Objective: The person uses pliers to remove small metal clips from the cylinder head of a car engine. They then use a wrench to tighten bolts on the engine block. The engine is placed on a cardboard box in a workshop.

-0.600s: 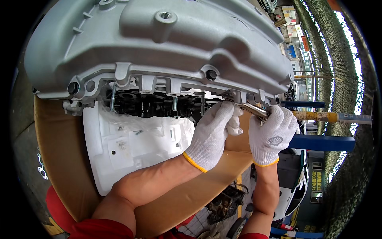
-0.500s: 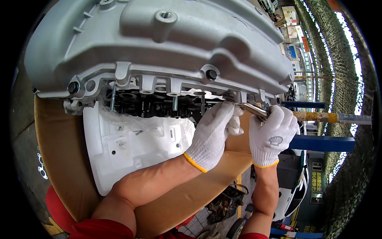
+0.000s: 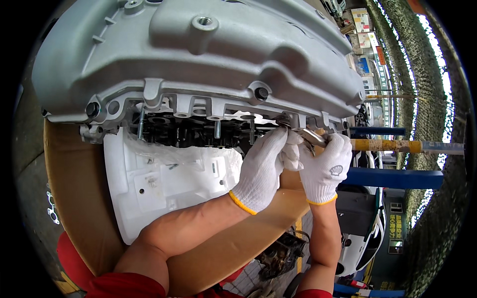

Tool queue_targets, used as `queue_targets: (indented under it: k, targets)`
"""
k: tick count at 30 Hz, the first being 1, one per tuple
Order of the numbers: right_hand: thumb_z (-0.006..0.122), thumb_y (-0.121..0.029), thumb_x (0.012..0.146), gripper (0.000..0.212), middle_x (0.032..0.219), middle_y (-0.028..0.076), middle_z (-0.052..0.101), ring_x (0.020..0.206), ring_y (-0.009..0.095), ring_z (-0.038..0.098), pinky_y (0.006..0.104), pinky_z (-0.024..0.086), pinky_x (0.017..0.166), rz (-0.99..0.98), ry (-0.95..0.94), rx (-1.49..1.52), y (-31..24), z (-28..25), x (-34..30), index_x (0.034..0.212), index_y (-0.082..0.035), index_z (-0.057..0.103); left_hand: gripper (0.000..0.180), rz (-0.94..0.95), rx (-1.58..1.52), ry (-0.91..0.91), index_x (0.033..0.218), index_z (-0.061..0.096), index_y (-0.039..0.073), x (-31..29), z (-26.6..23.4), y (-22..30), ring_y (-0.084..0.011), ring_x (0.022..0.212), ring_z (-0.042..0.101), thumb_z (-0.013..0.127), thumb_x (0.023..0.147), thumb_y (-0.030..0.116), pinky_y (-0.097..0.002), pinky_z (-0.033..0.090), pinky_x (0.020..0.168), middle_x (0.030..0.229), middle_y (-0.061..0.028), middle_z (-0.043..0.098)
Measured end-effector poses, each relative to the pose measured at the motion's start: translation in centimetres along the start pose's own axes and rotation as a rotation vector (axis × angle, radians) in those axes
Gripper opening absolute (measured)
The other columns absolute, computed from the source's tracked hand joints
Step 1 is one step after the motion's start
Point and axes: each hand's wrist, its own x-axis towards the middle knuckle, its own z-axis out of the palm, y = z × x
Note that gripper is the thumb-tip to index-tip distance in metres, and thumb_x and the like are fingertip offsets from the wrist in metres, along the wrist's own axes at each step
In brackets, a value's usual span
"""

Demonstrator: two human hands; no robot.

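Observation:
A large silver-grey engine cover fills the top of the view, with black bolts along its lower edge. Below that edge, a shiny metal wrench has its head end against the engine's underside. My right hand, in a white knit glove with a yellow cuff, is closed round the wrench's handle. At the head end, my gloved left hand has its thumb and fingers pinched on the wrench; part of that grip is hidden. Metal studs hang below the edge left of my left hand.
An open cardboard box surrounds the engine, with a white plastic piece and clear film inside. Blue metal arms and a yellow-painted bar stick out at the right. Dark greasy machine parts lie on the floor below.
My right hand has moved left, closer to my left hand, swinging the wrench's handle with it. My left hand stays nearly in place at the head end.

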Motion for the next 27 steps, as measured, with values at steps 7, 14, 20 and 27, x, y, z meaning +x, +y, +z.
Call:
queue_targets:
  k: [7,14,20,27]
  targets:
    - [0.089,-0.018,0.068,0.052,0.105,0.011,0.065,0.095,0.036,0.064,0.0498,0.048,0.087,-0.068,0.028,-0.066,-0.1,-0.6,0.5,0.111,-0.009,0.062,0.039,-0.008,-0.030,-0.058,0.118,0.071,-0.001,-0.2,-0.4,0.3,-0.0164,0.084,0.062,0.049,0.119,0.032,-0.0358,0.054,0.084,0.091,-0.0045,0.066]
    - [0.087,-0.016,0.067,0.051,0.104,0.011,0.064,0.095,0.038,0.063,0.0510,0.047,0.085,-0.016,0.042,-0.059,0.0,0.5,-0.2,0.110,-0.009,0.061,0.037,0.007,0.065,-0.041,0.120,0.070,-0.001,-0.4,0.0,0.4,-0.0155,0.085,0.063,0.049,0.118,0.030,-0.0340,0.054,0.086,0.093,-0.0045,0.066]
    - [0.086,-0.015,0.067,0.047,0.098,0.011,0.064,0.092,0.038,0.063,0.0509,0.047,0.082,0.008,0.099,0.067,-0.4,2.2,-1.0,0.107,-0.008,0.062,0.036,-0.006,0.023,-0.020,0.117,0.069,-0.001,-0.3,0.0,0.2,-0.0140,0.086,0.064,0.050,0.119,0.030,-0.0331,0.057,0.083,0.093,-0.0042,0.066]
    - [0.086,-0.014,0.068,0.040,0.096,0.012,0.065,0.092,0.038,0.064,0.0499,0.048,0.081,0.040,0.023,0.001,-1.2,0.5,-0.3,0.101,-0.008,0.064,0.035,-0.023,0.008,-0.058,0.116,0.070,0.001,0.0,-0.3,0.4,-0.0144,0.084,0.065,0.052,0.118,0.030,-0.0338,0.058,0.080,0.092,-0.0043,0.066]
